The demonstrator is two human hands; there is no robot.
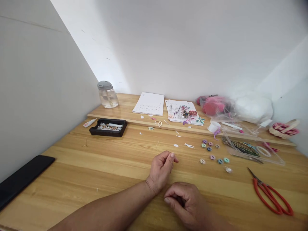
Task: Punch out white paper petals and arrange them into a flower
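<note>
My left hand (161, 169) rests on the wooden table (101, 166) near the middle, its fingers curled and thumb pressed to fingertips in a pinch; whatever it holds is too small to name. Just in front of me, my right hand (186, 202) lies on the table with fingers folded under into a loose fist, and I see nothing in it. Several small coloured paper coils (211, 152) lie to the right of my left hand. White paper scraps (189, 145) are scattered just beyond it.
Red scissors (270, 192) lie at the right. A clear tray of paper strips (250, 147), a black bead tray (108, 127), a glue tube (89, 123), a jar (107, 94), paper sheets (149, 103), a flower card (184, 112), plastic bags (216, 106) and a dark phone (21, 178) surround the area.
</note>
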